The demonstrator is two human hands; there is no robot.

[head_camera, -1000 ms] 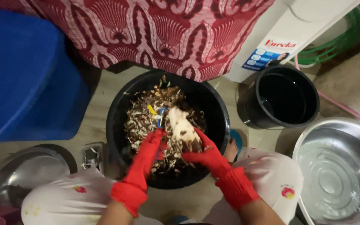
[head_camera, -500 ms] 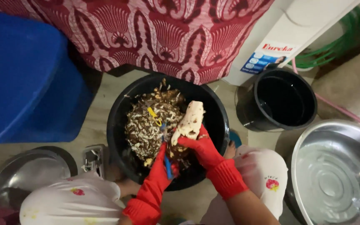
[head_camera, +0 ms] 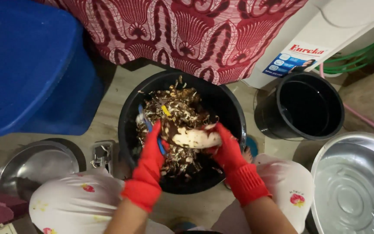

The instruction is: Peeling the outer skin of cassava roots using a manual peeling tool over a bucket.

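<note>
Both my hands wear red rubber gloves over a black bucket (head_camera: 234,113) heaped with brown and white peelings (head_camera: 176,108). My right hand (head_camera: 226,149) grips a pale, partly peeled root (head_camera: 195,138), held level above the peelings. My left hand (head_camera: 152,149) holds a blue-handled peeler (head_camera: 147,123) against the root's left end, where some brown skin still clings. My knees, in white cloth with small flowers, flank the bucket.
A smaller black bucket (head_camera: 301,106) stands to the right. A large steel basin (head_camera: 356,182) with water sits at the lower right, a steel bowl (head_camera: 35,167) at the lower left. A blue plastic tub (head_camera: 27,65) and a red patterned cloth (head_camera: 187,30) lie behind.
The root was raised and tilted upright in my right hand half a second ago; now it lies level and lower, and my left hand with the peeler has come back against it.
</note>
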